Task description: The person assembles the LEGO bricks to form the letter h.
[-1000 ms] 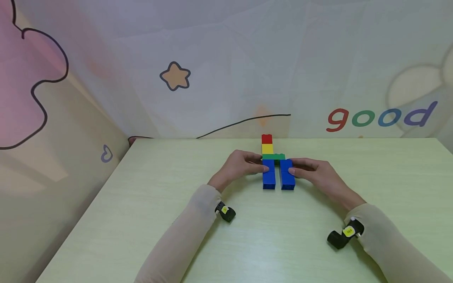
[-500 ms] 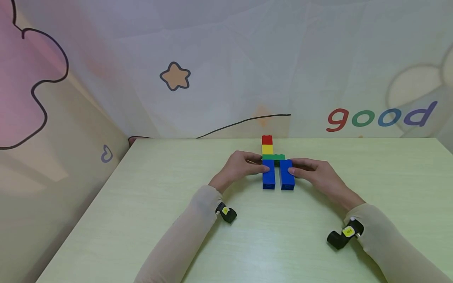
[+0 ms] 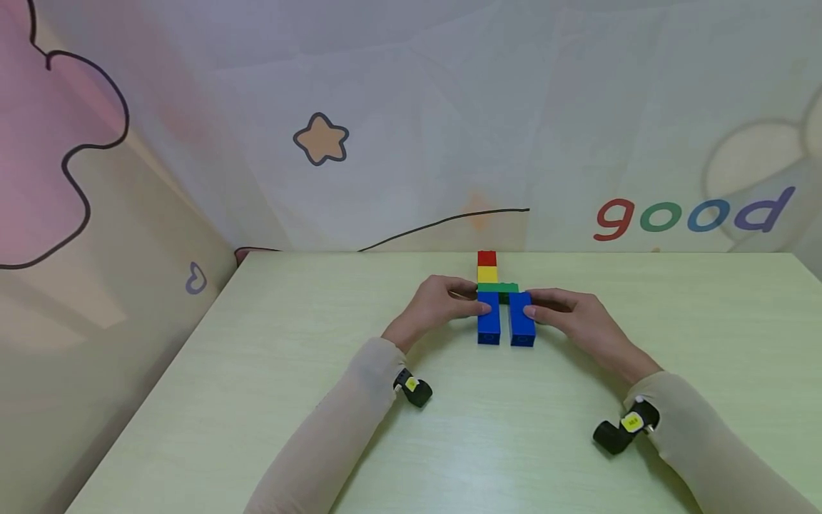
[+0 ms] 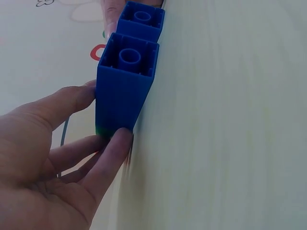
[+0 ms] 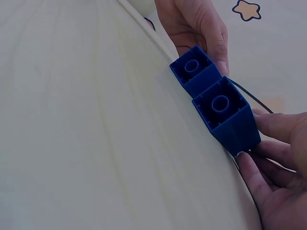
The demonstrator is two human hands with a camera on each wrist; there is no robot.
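Toy building bricks are joined into one figure in the head view: a red brick at the far end, then a yellow brick, then a wider green brick. Two blue brick columns extend side by side from the green one toward the person, with a narrow gap between. My left hand pinches the left column, thumb on top. The right column is pinched by my right hand. Hollow undersides of the blue bricks face the wrist cameras; the red and yellow bricks are hidden there.
The figure and hands are over a pale wooden table. Behind its far edge hangs a printed backdrop with a star and the word "good". Each sleeve carries a small black camera.
The red and yellow end has dipped slightly toward the table's far edge line in the head view. Both hands keep their hold almost in place; the head view has shifted a little.
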